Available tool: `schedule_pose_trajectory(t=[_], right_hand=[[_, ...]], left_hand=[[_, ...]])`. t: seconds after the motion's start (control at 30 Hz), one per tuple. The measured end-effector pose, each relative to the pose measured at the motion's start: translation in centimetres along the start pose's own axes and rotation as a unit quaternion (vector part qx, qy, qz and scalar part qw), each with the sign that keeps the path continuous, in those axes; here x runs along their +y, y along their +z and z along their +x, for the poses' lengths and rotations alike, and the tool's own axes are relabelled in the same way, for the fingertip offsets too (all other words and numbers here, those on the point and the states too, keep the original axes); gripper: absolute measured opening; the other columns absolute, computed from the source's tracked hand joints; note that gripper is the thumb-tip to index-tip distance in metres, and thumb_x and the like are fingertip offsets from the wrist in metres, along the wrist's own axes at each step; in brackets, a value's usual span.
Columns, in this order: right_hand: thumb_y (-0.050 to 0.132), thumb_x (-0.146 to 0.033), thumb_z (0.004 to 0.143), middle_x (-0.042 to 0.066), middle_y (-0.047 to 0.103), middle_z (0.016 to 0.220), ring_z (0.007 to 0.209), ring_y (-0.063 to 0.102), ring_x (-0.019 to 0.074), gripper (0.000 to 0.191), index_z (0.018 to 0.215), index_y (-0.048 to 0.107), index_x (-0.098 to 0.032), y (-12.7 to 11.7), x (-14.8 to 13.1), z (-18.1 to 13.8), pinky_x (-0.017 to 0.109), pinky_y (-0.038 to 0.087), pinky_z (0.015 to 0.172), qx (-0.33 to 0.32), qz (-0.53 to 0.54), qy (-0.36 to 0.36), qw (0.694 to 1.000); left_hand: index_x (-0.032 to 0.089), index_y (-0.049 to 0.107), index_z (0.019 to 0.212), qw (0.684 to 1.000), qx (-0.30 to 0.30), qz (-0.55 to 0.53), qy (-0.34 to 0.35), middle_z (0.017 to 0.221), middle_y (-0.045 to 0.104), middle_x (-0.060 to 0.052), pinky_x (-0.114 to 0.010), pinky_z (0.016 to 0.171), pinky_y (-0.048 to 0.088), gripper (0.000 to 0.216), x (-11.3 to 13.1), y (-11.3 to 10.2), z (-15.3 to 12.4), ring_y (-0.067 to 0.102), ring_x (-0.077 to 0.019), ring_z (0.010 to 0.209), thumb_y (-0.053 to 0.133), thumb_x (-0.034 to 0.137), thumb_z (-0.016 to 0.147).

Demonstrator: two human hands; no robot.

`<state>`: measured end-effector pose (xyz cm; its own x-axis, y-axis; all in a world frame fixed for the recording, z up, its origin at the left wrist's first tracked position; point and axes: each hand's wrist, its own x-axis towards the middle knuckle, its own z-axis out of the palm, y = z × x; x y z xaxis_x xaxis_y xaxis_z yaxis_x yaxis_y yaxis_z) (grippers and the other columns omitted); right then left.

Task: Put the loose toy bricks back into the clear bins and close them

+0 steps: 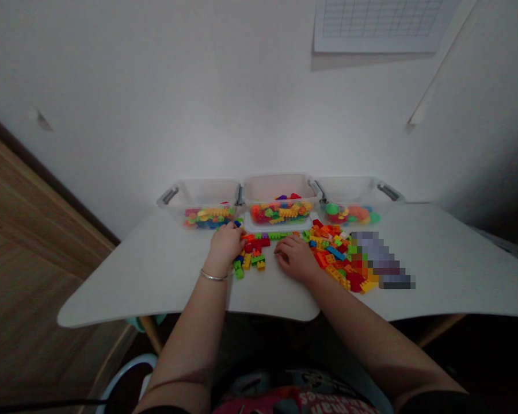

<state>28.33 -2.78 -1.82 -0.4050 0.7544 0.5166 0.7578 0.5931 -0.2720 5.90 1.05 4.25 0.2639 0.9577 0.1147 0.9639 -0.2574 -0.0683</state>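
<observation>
Touching bricks point(333, 253): two hands point(225, 246) point(294, 257); behind, three tubs point(201, 190) point(276, 185) point(354, 187)

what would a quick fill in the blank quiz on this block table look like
1. At the back of the white table stand ____ clear bins in a row.
2. The left hand has a thin ____ around its wrist.
3. The biggest heap of loose blocks lies to the ____ of the right hand.

Missing words: three; bracelet; right
</observation>
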Motion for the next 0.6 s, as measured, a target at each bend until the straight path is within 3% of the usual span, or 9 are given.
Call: schedule_pose_trajectory(t=[0.3, 0.6], right_hand=[[0.058, -0.016, 0.082, 0.007, 0.07, 0.094, 0.096, 0.057, 0.0225, 0.011, 0.085, 0.068, -0.02, 0.2, 0.1, 0.0, 0.038, 0.044, 0.091, 0.001, -0.002, -0.006, 1.0], [0.057, -0.017, 0.083, 0.007, 0.07, 0.095, 0.097, 0.057, 0.0231, 0.012, 0.086, 0.068, -0.02, 0.2, 0.1, 0.0, 0.039, 0.045, 0.091, -0.001, -0.005, -0.007, 1.0]], left_hand=[[0.016, 0.074, 0.102, 1.0, 0.004, 0.018, -0.019, 0.108, 0.066, -0.015, -0.038, 0.084, 0.049, 0.029, 1.6, -0.4, 0.3, 0.059, -0.031, 0.104, 0.056, 0.033, 0.085], [0.021, 0.076, 0.098, 1.0, 0.0, 0.016, 0.003, 0.103, 0.069, -0.013, -0.038, 0.08, 0.049, 0.027, 0.7, -0.6, 0.9, 0.062, -0.0299, 0.1, 0.057, 0.035, 0.083]])
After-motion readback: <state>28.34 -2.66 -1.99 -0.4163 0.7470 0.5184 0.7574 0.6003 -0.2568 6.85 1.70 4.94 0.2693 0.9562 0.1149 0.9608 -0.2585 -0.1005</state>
